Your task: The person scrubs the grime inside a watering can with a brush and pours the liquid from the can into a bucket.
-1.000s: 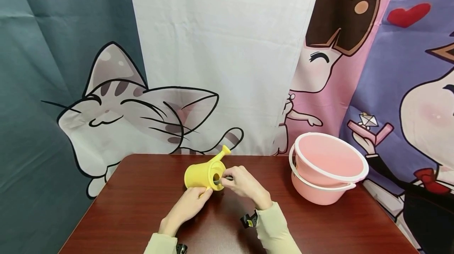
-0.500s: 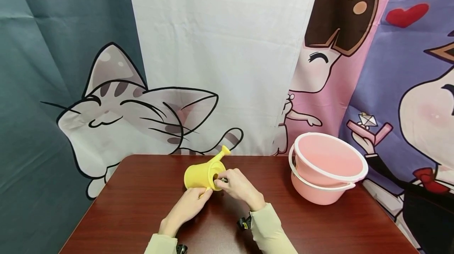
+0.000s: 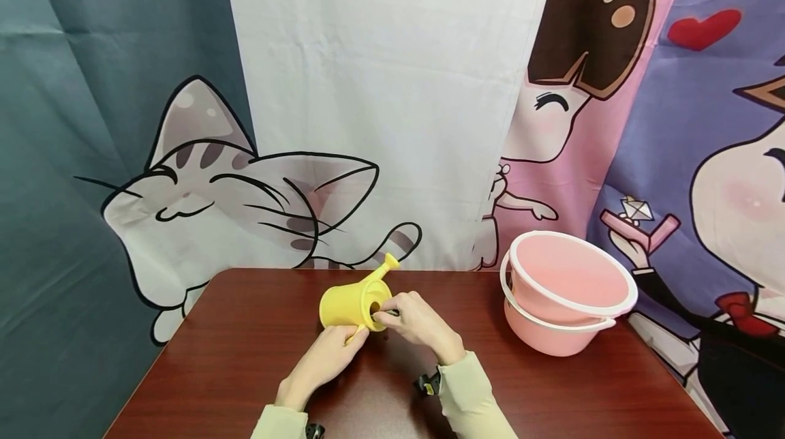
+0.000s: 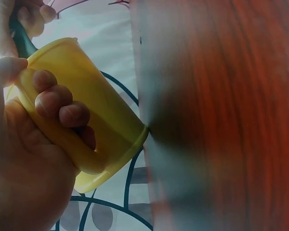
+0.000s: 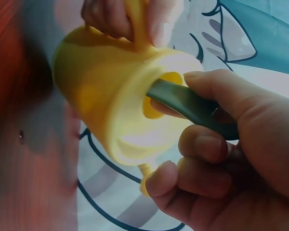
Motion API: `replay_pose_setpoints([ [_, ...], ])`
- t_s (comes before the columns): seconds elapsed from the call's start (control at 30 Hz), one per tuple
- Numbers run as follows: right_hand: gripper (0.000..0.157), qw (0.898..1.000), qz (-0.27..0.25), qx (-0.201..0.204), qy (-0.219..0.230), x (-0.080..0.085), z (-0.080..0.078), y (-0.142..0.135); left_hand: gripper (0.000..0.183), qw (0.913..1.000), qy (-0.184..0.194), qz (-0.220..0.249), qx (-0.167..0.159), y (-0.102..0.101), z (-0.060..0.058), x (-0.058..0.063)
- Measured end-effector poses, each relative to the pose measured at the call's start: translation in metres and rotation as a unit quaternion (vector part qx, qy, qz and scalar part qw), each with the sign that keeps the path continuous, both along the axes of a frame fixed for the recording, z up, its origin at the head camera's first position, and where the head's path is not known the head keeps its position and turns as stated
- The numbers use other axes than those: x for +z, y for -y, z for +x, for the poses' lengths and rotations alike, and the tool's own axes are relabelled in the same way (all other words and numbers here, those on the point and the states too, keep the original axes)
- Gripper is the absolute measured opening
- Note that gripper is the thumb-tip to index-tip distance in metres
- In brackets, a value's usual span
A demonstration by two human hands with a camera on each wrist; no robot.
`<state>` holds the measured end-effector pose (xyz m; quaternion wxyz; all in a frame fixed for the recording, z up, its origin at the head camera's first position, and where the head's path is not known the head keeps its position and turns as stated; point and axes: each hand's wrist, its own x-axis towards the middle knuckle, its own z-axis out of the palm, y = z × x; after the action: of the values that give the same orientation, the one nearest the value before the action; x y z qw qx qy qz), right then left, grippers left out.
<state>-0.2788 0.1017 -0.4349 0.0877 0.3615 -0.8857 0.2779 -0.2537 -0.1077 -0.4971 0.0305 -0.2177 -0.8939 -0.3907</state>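
A yellow watering can (image 3: 341, 305) is tipped over, its round opening facing right and its spout pointing up to the right. My left hand (image 3: 325, 356) grips the can's handle (image 4: 62, 137), with the fingers curled round it in the left wrist view. In my right hand (image 3: 423, 327) is a tool with a dark green handle (image 5: 195, 107), pinched between thumb and fingers. The tool's far end goes into the opening of the can and is hidden inside, so I cannot tell what kind of tool it is.
Two stacked pink buckets (image 3: 567, 275) with white rims stand on the right side of the brown wooden table (image 3: 221, 350). A small dark speck (image 5: 21, 136) lies on the tabletop near the can. Behind the table hangs a printed cartoon curtain (image 3: 380, 84).
My right hand moved left toward the can's opening, then a little back to the right with the green-handled tool. The left hand and the watering can have stayed nearly in place.
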Motion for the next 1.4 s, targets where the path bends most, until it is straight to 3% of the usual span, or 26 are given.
replay_pose_setpoints([
  [0.77, 0.025, 1.0, -0.01, -0.02, 0.018, 0.024, 0.013, -0.017, 0.044, 0.9998, 0.019, 0.003, -0.006, 0.0, -0.001, -0.002],
  [1.23, 0.03, 1.0, 0.003, -0.009, -0.014, 0.011, 0.006, -0.006, 0.044, 0.9999, 0.012, 0.007, -0.001, 0.0, 0.001, 0.0],
  [1.4, 0.035, 1.0, 0.002, -0.012, -0.002, 0.005, 0.003, -0.002, 0.045, 0.9999, 0.012, 0.004, 0.002, 0.0, 0.001, 0.0],
])
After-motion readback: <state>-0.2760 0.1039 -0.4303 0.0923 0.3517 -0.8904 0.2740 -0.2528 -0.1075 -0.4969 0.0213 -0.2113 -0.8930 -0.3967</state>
